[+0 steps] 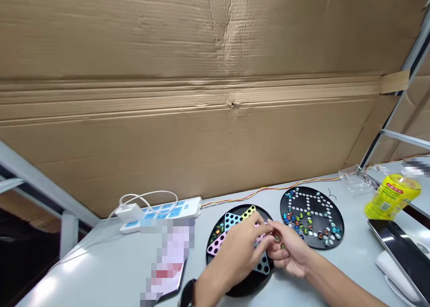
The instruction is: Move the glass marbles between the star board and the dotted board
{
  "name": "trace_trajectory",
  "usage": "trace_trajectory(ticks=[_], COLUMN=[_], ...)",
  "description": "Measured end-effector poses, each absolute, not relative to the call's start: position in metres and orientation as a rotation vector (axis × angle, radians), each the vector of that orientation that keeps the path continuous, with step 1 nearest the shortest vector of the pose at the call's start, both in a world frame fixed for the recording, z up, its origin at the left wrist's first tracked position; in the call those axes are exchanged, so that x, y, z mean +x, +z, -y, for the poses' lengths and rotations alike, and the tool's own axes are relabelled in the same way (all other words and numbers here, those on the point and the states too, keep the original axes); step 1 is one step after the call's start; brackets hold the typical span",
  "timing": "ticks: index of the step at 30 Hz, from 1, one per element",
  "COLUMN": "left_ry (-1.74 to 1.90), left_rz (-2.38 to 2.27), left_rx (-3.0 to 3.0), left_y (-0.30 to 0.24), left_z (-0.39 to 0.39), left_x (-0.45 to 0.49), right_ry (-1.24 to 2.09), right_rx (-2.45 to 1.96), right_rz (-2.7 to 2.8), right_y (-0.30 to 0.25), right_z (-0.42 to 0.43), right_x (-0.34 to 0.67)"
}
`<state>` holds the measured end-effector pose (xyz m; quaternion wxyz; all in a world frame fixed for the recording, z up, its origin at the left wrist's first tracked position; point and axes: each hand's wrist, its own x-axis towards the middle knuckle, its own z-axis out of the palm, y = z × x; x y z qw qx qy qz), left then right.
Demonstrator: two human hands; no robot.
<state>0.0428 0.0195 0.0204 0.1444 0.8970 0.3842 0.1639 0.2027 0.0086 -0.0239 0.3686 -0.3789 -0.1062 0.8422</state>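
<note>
My left hand (237, 244), a dark watch on its wrist, reaches over a round black Chinese checkers board (215, 224) with a coloured star. Its thumb and fingers are bent together against my right fingers; what they pinch is hidden. My right hand (290, 248) is cupped at the board's right side, its fingers curled around a few greenish glass marbles (282, 246). More marbles (218, 231) lie in a group at the board's left edge. Both hands cover much of the star's right half.
A second round black board (316, 242) with white dots and several marbles lies to the right. Left of the hands are a phone (173, 253) and a white power strip (188, 207). A yellow bottle (391, 195) and a dark-screened device (399, 248) are at right. Cardboard (188, 154) walls the back.
</note>
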Motion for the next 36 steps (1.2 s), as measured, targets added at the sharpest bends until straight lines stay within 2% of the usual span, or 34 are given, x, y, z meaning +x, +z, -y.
trace_trajectory(ticks=[3, 6, 10, 24, 31, 36], left_ry=[0.422, 0.111, -0.131, -0.314, -0.201, 0.328], left_rz=[-1.34, -1.628, -1.651, -1.771, -1.769, -1.488], left_rx=[2.566, 2.509, 2.426, 2.484, 2.379, 2.276], left_y=[0.024, 0.024, 0.022, 0.022, 0.025, 0.042], left_z=[-0.047, -0.074, -0.086, -0.076, -0.081, -0.069], left_x=[0.008, -0.028, -0.048, -0.024, -0.033, -0.018], right_ry=[2.108, 2.091, 2.111, 2.09, 2.093, 2.092], right_rx=[-0.889, -0.843, -0.831, -0.828, -0.835, -0.822], right_rz=[0.336, 0.342, 0.364, 0.375, 0.39, 0.371], right_y=[-0.021, -0.022, -0.026, -0.025, -0.025, -0.026], right_z=[-0.009, -0.011, -0.013, -0.013, -0.014, -0.013], right_x=[0.208, 0.212, 0.214, 0.214, 0.214, 0.212])
